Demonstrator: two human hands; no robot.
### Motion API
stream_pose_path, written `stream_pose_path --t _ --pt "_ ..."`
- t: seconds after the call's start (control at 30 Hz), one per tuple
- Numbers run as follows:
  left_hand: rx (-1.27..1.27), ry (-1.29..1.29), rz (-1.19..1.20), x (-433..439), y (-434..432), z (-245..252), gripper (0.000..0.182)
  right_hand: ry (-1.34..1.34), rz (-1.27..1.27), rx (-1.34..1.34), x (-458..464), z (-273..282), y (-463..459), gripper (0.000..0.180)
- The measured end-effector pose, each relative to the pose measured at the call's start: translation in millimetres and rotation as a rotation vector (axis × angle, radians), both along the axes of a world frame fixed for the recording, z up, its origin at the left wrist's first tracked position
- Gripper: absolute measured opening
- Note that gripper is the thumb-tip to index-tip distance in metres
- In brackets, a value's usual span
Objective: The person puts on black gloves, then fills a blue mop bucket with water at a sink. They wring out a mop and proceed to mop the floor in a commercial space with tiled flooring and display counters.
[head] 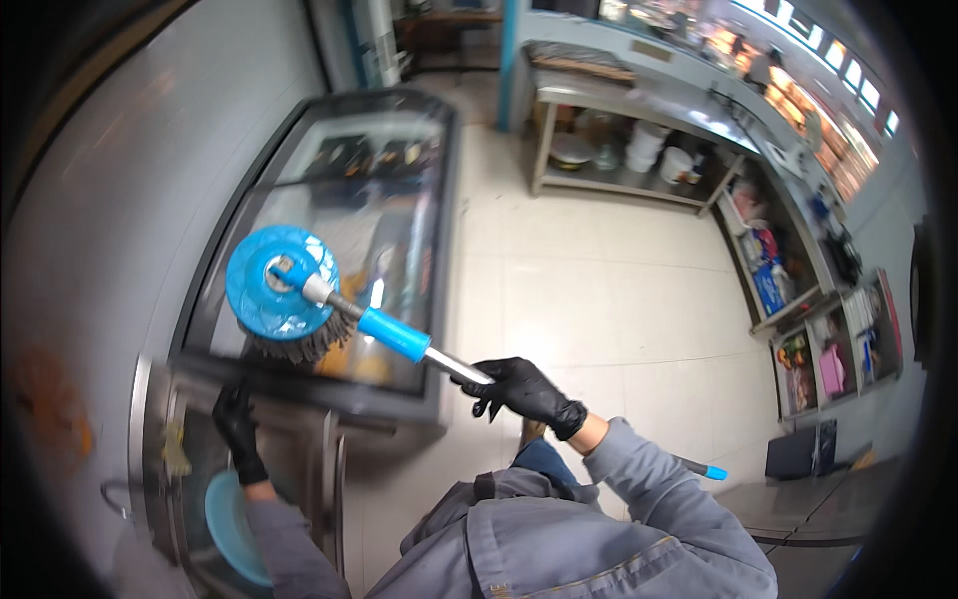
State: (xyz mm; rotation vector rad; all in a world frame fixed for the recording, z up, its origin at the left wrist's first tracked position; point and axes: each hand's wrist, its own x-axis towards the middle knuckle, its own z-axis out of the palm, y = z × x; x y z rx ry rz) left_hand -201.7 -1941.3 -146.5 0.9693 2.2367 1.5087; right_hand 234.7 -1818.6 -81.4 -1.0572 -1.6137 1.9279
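My right hand (516, 389), in a black glove, grips the metal pole of a spin mop (283, 281). The mop's round blue head, with grey strands hanging below it, is raised over the glass top of a chest freezer (441, 247). Behind my right arm the pole's blue-tipped end (715, 472) shows. My left hand (238, 428), also gloved in black, is over the steel sink near the freezer's close edge, its fingers pointing at that edge. It holds nothing that I can see; whether it touches the edge is unclear.
A steel sink (329, 449) at the lower left holds a light blue basin (224, 524), with a yellow cloth (177, 449) beside it. Beyond the tiled floor (569, 299) stands a steel table (591, 93) with white buckets underneath. Shelves (838, 299) with packages line the right; a dark box (801, 451) sits below them.
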Motion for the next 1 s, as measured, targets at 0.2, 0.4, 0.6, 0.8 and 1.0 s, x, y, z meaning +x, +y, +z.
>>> stream_pose_path --t 0.2,0.4,0.6,0.8,1.0 --pt "0.116 -0.025 0.155 14 78 -71 0.022 -0.034 -0.224 -0.109 143 15 121 0.030" --pt "-0.058 -0.380 0.106 -16 114 -125 0.039 -0.315 -0.460 -0.080 254 -44 226 0.029" --pt "0.038 -0.263 -0.099 32 261 -92 0.045 -0.273 -0.705 -0.260 356 -139 312 0.023" --pt "-0.043 -0.190 -0.378 53 615 -78 0.047 -0.606 -0.978 -0.457 402 -171 368 0.024" --pt "-0.037 0.011 -0.917 152 993 -41 0.049 -0.402 -1.416 -0.734 387 -178 431 0.021"
